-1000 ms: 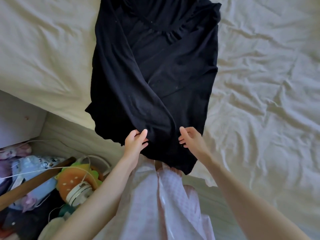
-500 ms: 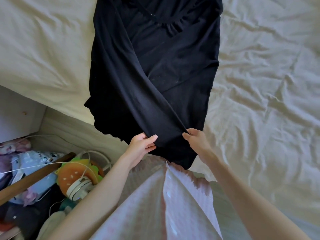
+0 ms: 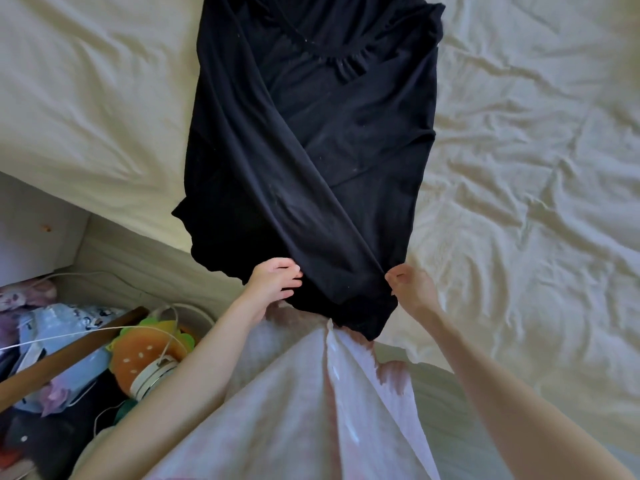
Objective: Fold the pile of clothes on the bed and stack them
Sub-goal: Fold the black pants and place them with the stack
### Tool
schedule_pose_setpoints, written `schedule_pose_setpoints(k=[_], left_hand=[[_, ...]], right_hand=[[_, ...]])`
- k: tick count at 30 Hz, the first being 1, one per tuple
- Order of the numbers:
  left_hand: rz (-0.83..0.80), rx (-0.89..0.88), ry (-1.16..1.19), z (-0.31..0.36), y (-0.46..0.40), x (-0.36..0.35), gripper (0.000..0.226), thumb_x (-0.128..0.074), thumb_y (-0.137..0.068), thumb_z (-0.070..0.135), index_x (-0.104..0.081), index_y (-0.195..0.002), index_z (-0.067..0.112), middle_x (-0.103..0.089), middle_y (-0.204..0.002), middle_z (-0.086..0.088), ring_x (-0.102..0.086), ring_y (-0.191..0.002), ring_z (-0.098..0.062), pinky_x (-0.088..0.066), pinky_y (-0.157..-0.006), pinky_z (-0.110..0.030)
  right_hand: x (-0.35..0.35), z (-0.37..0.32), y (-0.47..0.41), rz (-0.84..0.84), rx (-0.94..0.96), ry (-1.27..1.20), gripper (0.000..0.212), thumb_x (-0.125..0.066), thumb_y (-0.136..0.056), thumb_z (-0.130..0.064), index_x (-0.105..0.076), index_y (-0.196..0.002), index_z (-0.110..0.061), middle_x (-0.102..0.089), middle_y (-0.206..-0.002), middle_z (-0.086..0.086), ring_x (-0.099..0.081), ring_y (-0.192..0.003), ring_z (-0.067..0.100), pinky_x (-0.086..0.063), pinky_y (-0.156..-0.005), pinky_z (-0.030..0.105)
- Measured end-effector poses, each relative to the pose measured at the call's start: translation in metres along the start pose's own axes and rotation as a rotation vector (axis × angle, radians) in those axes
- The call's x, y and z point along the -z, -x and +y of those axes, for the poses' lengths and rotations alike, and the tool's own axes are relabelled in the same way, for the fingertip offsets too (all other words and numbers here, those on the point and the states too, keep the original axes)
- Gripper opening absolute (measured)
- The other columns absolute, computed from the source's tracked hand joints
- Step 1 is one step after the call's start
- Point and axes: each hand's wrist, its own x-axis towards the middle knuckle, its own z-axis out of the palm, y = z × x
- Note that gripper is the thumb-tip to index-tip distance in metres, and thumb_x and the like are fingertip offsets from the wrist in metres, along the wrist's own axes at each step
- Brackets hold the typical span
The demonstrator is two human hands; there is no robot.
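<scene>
A long black garment (image 3: 311,140) lies lengthwise on the cream bed sheet (image 3: 519,168), its left side folded in over the middle and its bottom end hanging over the bed's near edge. My left hand (image 3: 273,282) grips the lower left edge of the fold with curled fingers. My right hand (image 3: 412,285) pinches the lower right corner of that folded panel. The two hands are spread apart, holding the hem taut between them. No other clothes of the pile are in view.
Below the bed's edge at lower left sits clutter on the floor: an orange burger-shaped toy (image 3: 145,358), a white cable (image 3: 86,332), a wooden stick (image 3: 69,348) and bags. My pink-white checked clothing (image 3: 311,410) fills the bottom centre.
My hands have moved apart along the garment's lower edge, the right one out to the right corner, stretching the folded panel wider and flatter.
</scene>
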Motion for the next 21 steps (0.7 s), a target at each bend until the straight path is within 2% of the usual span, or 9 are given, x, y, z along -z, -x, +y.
schedule_pose_setpoints(k=[1, 3, 5, 7, 10, 15, 18, 21], left_hand=[[0.030, -0.011, -0.026, 0.006, 0.000, 0.008, 0.019, -0.054, -0.094, 0.015, -0.056, -0.113, 0.013, -0.065, -0.102, -0.004, -0.062, -0.094, -0.017, -0.051, -0.083, -0.030], [0.073, -0.044, 0.001, 0.020, -0.001, 0.026, 0.022, -0.053, -0.094, 0.015, -0.058, -0.115, 0.013, -0.064, -0.103, -0.003, -0.062, -0.095, -0.016, -0.050, -0.081, -0.028], [0.122, -0.086, 0.118, 0.037, -0.002, 0.046, 0.023, -0.052, -0.095, 0.013, -0.057, -0.118, 0.011, -0.063, -0.107, -0.005, -0.062, -0.097, -0.017, -0.051, -0.081, -0.028], [0.185, -0.132, 0.237, 0.057, -0.006, 0.066, 0.025, -0.050, -0.096, 0.011, -0.055, -0.120, 0.008, -0.063, -0.108, -0.007, -0.063, -0.097, -0.018, -0.051, -0.081, -0.028], [0.241, -0.184, 0.381, 0.089, -0.017, 0.095, 0.028, -0.049, -0.096, 0.009, -0.053, -0.123, 0.004, -0.062, -0.111, -0.009, -0.063, -0.097, -0.019, -0.050, -0.082, -0.028], [0.251, -0.138, 0.526, 0.140, -0.043, 0.122, 0.033, -0.047, -0.097, 0.013, -0.048, -0.129, 0.002, -0.058, -0.116, -0.011, -0.060, -0.098, -0.019, -0.048, -0.086, -0.030], [0.232, -0.048, 0.607, 0.157, -0.053, 0.124, 0.028, -0.051, -0.096, 0.016, -0.053, -0.122, 0.006, -0.059, -0.109, -0.007, -0.059, -0.097, -0.019, -0.046, -0.086, -0.031], [0.196, 0.002, 0.644, 0.161, -0.059, 0.124, 0.007, -0.057, -0.092, 0.019, -0.059, -0.096, 0.013, -0.064, -0.097, -0.003, -0.061, -0.090, -0.017, -0.045, -0.084, -0.032]], right_hand=[[0.003, -0.005, -0.001, 0.017, -0.005, 0.003, 0.029, -0.045, -0.092, -0.015, -0.055, -0.084, 0.011, -0.059, -0.071, 0.023, -0.056, -0.069, 0.038, -0.046, -0.059, 0.039], [0.009, -0.021, -0.003, 0.077, -0.002, -0.005, 0.035, -0.043, -0.096, -0.024, -0.058, -0.084, 0.005, -0.063, -0.072, 0.017, -0.061, -0.075, 0.034, -0.048, -0.061, 0.036], [0.016, -0.048, -0.010, 0.115, 0.031, -0.028, 0.031, -0.041, -0.097, -0.030, -0.058, -0.085, -0.006, -0.064, -0.074, 0.008, -0.062, -0.077, 0.024, -0.043, -0.058, 0.026], [0.023, -0.085, -0.022, 0.118, 0.091, -0.053, 0.028, -0.041, -0.097, -0.031, -0.057, -0.086, -0.011, -0.064, -0.078, 0.004, -0.060, -0.076, 0.017, -0.040, -0.057, 0.024], [0.028, -0.155, -0.049, 0.101, 0.201, -0.072, 0.023, -0.043, -0.097, -0.029, -0.059, -0.093, -0.014, -0.064, -0.083, -0.002, -0.061, -0.087, 0.018, -0.039, -0.071, 0.027], [0.031, -0.277, -0.094, 0.080, 0.332, -0.099, 0.023, -0.044, -0.097, -0.028, -0.061, -0.100, -0.013, -0.067, -0.092, 0.003, -0.061, -0.092, 0.019, -0.047, -0.084, 0.031], [0.029, -0.343, -0.118, 0.108, 0.374, -0.153, 0.028, -0.045, -0.097, -0.026, -0.061, -0.105, -0.004, -0.068, -0.096, 0.010, -0.062, -0.092, 0.024, -0.050, -0.088, 0.038], [0.020, -0.393, -0.137, 0.129, 0.390, -0.116, 0.040, -0.046, -0.096, -0.025, -0.057, -0.110, 0.011, -0.064, -0.096, 0.025, -0.061, -0.090, 0.038, -0.049, -0.087, 0.049]])
